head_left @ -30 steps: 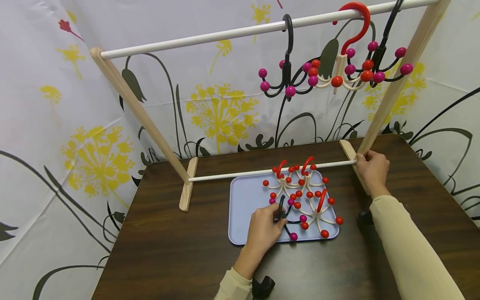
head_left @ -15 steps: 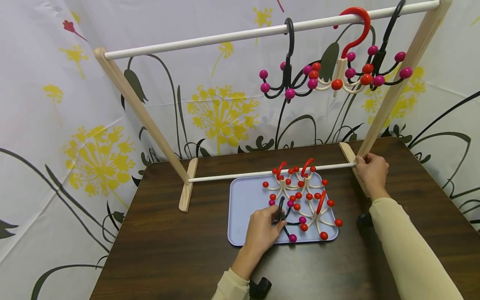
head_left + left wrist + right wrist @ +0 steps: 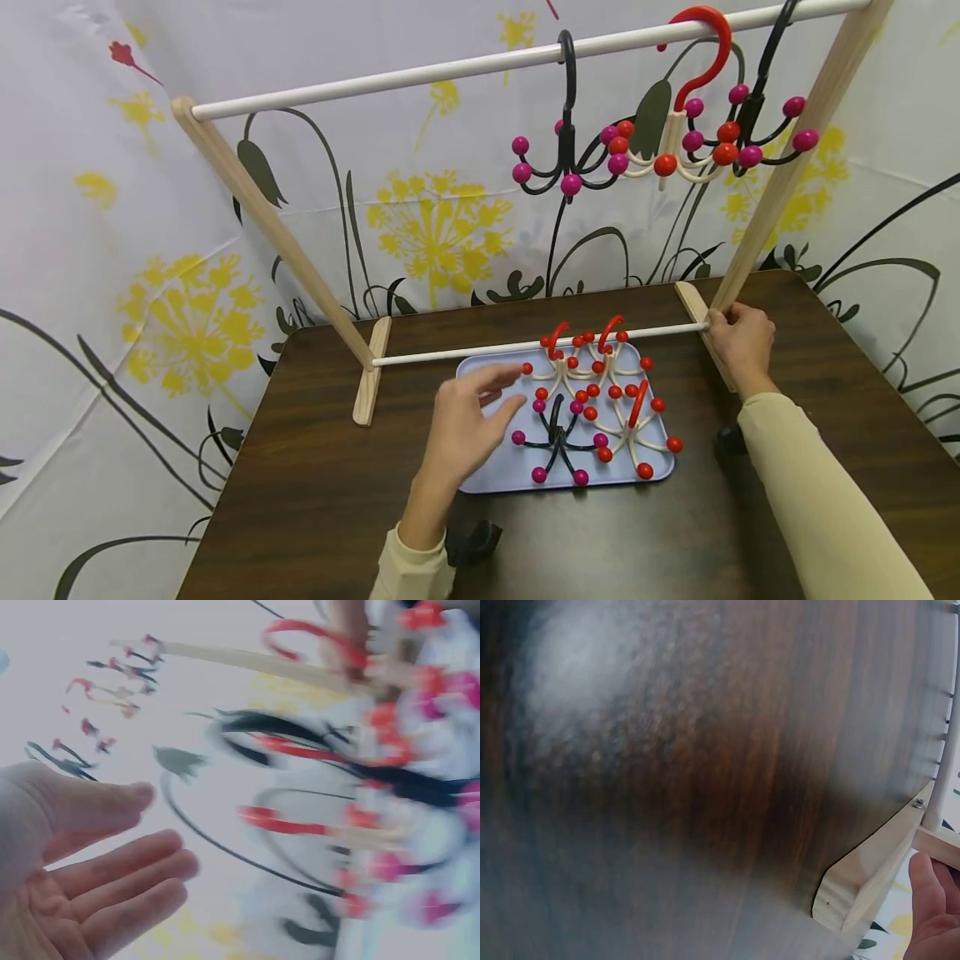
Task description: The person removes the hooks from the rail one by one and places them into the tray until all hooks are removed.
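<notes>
My left hand (image 3: 468,421) hovers over the left part of a pale blue tray (image 3: 480,471), thumb and fingers apart with nothing between them. Just right of it, a black hanger (image 3: 557,437) with several curved arms tipped in magenta balls sits on the tray, hook up. Beside and behind that are three cream hangers (image 3: 632,433) with red hooks and red balls. In the left wrist view, blurred hangers lie beyond the spread left hand (image 3: 112,877). My right hand (image 3: 744,342) grips the foot of the rack's right wooden post (image 3: 772,200); some fingers are hidden behind it.
Along the rack's white top bar (image 3: 375,82) hang a black hanger (image 3: 567,150), a cream one with a red hook (image 3: 671,142), and another black one (image 3: 750,117). A lower white bar (image 3: 427,355) crosses behind the tray. Patterned cloth (image 3: 315,250) hangs behind the dark wooden table (image 3: 300,500).
My left hand has let go of the black hanger on the tray and moved left and up from it, fingers spreading. My right hand keeps its grip on the post.
</notes>
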The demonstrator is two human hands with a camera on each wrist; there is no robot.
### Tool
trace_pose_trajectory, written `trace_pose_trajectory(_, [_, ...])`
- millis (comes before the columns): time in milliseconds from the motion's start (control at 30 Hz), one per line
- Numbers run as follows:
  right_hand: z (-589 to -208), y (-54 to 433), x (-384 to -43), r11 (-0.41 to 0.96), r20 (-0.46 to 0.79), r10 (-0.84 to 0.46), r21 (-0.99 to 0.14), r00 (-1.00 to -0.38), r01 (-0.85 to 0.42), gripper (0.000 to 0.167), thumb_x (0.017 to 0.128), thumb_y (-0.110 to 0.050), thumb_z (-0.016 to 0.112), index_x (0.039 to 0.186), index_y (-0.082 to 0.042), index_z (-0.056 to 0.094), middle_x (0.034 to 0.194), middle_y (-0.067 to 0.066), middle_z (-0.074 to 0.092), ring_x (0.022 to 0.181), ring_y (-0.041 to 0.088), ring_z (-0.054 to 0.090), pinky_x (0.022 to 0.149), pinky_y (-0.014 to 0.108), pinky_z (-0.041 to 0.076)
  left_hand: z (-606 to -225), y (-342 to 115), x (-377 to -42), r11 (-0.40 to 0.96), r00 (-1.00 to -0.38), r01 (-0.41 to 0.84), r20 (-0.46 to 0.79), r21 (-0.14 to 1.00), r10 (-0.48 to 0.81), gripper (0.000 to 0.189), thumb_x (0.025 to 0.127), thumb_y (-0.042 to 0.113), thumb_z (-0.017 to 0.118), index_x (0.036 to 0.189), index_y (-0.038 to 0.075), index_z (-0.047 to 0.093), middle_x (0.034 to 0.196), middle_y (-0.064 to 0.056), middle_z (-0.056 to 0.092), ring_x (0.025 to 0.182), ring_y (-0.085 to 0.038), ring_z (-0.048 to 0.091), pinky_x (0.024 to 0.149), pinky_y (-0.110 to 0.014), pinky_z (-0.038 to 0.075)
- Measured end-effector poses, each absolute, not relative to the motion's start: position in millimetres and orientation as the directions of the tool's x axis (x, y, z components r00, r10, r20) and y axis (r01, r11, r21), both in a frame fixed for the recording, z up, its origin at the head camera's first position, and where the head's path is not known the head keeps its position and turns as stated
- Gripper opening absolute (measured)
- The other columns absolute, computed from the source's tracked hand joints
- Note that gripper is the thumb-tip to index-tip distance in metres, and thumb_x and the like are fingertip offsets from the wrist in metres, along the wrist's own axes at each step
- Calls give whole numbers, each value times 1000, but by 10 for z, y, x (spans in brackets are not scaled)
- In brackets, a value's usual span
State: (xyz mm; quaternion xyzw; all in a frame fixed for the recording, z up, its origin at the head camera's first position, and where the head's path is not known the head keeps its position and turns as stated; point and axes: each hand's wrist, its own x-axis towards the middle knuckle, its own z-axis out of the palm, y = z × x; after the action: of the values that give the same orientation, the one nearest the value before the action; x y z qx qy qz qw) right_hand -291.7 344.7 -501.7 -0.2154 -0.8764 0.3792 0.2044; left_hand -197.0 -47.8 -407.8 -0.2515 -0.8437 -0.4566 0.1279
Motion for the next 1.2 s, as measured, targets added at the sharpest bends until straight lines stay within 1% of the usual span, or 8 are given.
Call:
trace_pose_trajectory(200, [-5003, 3475, -2918, 617, 184, 536, -752, -824, 233, 34, 98, -26, 54, 99, 4, 70, 98, 23, 68, 92, 38, 56, 76, 45, 41, -3269, -326, -2341, 250, -666, 745, 715, 619, 212, 31, 87, 3, 72, 118, 3, 68, 116, -4, 69, 110, -13, 62, 95, -32, 51])
trace_pose_trajectory(300, [-5015, 3474, -2905, 611, 165, 533, -753, -830, 243, 34, 98, -26, 53, 99, 3, 69, 98, 23, 68, 94, 38, 55, 78, 46, 41, -2847, -152, -2439, 189, -633, 772, 759, 607, 151, 33, 87, -3, 69, 120, -3, 65, 120, -11, 66, 116, -16, 58, 104, -33, 43])
trace_pose_trajectory(400, [-5016, 3481, -2899, 607, 156, 536, -754, -830, 250, 34, 98, -27, 52, 98, 3, 68, 98, 23, 67, 96, 40, 55, 81, 50, 42, -2560, 23, -2677, 192, -665, 744, 737, 640, 121, 39, 87, 0, 69, 125, 0, 62, 124, -10, 63, 119, -14, 54, 106, -32, 39])
trace_pose_trajectory(533, [-5008, 3506, -2906, 602, 153, 543, -757, -826, 256, 35, 98, -28, 52, 98, 3, 69, 98, 23, 67, 98, 41, 54, 83, 51, 42, -2326, 209, -3085, 297, -720, 687, 676, 663, 159, 51, 87, 12, 72, 136, 8, 55, 127, -3, 61, 117, -9, 54, 99, -23, 40])
trace_pose_trajectory(700, [-5021, 3506, -2907, 609, 158, 540, -751, -827, 254, 34, 97, -28, 52, 98, 3, 69, 96, 22, 67, 96, 40, 54, 81, 51, 41, -2121, 358, -3331, 443, -781, 618, 571, 649, 254, 59, 86, 21, 74, 139, 10, 51, 126, -3, 60, 108, -14, 58, 90, -18, 44])
trace_pose_trajectory(900, [-5028, 3483, -2907, 609, 156, 539, -752, -828, 255, 34, 98, -29, 53, 96, 2, 68, 96, 21, 68, 95, 40, 55, 80, 50, 41, -2179, 438, -3477, 462, -852, 523, 438, 716, 285, 44, 84, 18, 77, 125, 11, 64, 112, -2, 70, 97, -12, 67, 83, -17, 50])
trace_pose_trajectory(1033, [-5012, 3463, -2908, 609, 152, 538, -750, -829, 258, 34, 98, -29, 52, 97, 1, 68, 97, 21, 68, 94, 38, 55, 78, 48, 41, -2299, 455, -3513, 445, -850, 527, 449, 724, 275, 31, 85, 14, 76, 116, 11, 70, 99, -1, 74, 85, -9, 70, 76, -17, 53])
trace_pose_trajectory(1200, [-4994, 3452, -2921, 614, 158, 533, -748, -831, 252, 34, 97, -29, 53, 96, 1, 69, 95, 20, 68, 91, 37, 55, 74, 44, 41, -2352, 422, -3517, 461, -832, 552, 498, 694, 246, 24, 87, 18, 76, 109, 10, 73, 90, 0, 75, 79, -6, 69, 71, -18, 53])
